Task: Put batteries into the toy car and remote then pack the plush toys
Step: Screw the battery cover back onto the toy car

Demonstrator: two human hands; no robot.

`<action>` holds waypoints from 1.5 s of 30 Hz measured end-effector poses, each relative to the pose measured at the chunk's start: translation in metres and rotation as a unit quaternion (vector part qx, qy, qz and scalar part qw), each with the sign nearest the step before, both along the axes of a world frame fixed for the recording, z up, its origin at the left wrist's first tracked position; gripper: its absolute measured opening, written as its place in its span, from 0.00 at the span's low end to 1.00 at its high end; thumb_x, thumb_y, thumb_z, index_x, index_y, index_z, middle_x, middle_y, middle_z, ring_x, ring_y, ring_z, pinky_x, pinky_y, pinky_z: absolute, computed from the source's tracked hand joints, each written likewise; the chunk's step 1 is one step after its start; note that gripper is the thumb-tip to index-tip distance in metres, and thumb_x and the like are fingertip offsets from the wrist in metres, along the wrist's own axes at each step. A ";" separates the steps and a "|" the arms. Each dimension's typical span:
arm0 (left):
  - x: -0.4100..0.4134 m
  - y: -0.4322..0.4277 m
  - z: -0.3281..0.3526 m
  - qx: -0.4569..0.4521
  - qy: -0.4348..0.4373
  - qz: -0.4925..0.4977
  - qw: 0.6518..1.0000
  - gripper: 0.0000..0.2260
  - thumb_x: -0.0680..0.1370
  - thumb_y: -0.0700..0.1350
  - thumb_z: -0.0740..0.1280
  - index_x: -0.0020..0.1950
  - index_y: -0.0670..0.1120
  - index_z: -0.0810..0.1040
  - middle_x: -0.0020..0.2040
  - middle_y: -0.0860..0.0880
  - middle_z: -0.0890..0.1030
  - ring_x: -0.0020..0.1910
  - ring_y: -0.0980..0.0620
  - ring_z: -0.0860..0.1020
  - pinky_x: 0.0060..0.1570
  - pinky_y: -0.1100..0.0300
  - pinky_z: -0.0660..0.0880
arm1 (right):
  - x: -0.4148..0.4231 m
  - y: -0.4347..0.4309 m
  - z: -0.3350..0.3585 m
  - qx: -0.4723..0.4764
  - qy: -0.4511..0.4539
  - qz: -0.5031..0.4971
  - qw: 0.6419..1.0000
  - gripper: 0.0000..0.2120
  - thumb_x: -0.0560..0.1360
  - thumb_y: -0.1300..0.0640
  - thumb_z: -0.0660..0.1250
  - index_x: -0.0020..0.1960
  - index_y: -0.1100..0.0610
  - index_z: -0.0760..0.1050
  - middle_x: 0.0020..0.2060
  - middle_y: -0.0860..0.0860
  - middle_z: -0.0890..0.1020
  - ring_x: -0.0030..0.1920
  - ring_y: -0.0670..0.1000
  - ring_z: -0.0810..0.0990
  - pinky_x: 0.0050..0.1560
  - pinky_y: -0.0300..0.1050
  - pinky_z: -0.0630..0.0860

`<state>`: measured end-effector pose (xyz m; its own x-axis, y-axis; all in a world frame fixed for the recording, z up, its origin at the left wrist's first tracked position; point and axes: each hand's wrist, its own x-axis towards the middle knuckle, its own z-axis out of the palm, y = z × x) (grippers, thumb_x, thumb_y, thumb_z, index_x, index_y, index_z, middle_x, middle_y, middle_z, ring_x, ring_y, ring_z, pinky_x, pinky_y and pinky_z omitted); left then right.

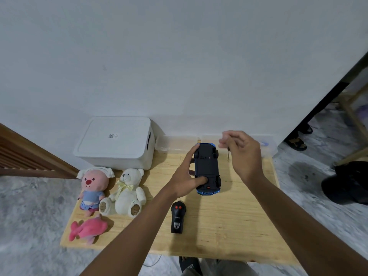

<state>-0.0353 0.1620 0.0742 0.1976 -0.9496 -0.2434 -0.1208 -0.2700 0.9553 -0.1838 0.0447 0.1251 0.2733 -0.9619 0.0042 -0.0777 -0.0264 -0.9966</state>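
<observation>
A: Location: a low wooden bench [229,226] against a plain white wall, on a grey mottled floor.

B: Hand states?

A: The left hand [186,182] holds the toy car [207,168], fingers curled round its left flank and thumb on the underside. The car lies belly up, long axis running away from the person, one end toward the wall. The right hand [242,154] hovers just right of the car, fingers pinched on a thin dark tool [228,155], probably a small screwdriver; its tip hangs down beside the far wheel. It looks the nearer hand for reaching the battery cover.

B: Other task items?

A: The remote [177,218] lies flat on the bench, near the left wrist, long axis toward the person. Three plush toys [127,193] sit at the left edge.

B: Containers?

A: The white lidded box [115,142] stands closed by the wall; contents not visible. Clear plastic trays [175,143] sit behind the car; contents cannot be made out.
</observation>
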 end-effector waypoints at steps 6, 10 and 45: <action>-0.001 -0.003 0.007 -0.015 0.006 0.009 1.000 0.44 0.74 0.36 0.72 0.79 0.69 0.57 0.70 0.56 0.74 0.63 0.49 0.77 0.59 0.52 0.81 | -0.015 0.022 -0.029 -0.079 0.293 0.079 0.950 0.16 0.81 0.55 0.60 0.66 0.42 0.75 0.48 0.44 0.78 0.41 0.41 0.76 0.42 0.39 0.68; -0.001 -0.001 0.008 -0.036 0.001 0.012 0.999 0.42 0.76 0.34 0.70 0.79 0.68 0.57 0.70 0.55 0.74 0.59 0.53 0.80 0.60 0.51 0.81 | -0.016 0.034 -0.033 -0.098 0.302 0.120 0.941 0.20 0.79 0.45 0.67 0.69 0.34 0.70 0.60 0.37 0.76 0.57 0.38 0.75 0.54 0.40 0.73; 0.005 0.005 0.004 0.021 0.118 0.057 0.991 0.18 0.87 0.47 0.59 0.75 0.63 0.70 0.58 0.48 0.85 0.58 0.48 0.84 0.56 0.49 0.82 | -0.021 0.042 -0.025 -0.009 0.233 0.188 0.954 0.24 0.79 0.53 0.66 0.67 0.27 0.68 0.53 0.46 0.85 0.46 0.51 0.86 0.46 0.52 0.82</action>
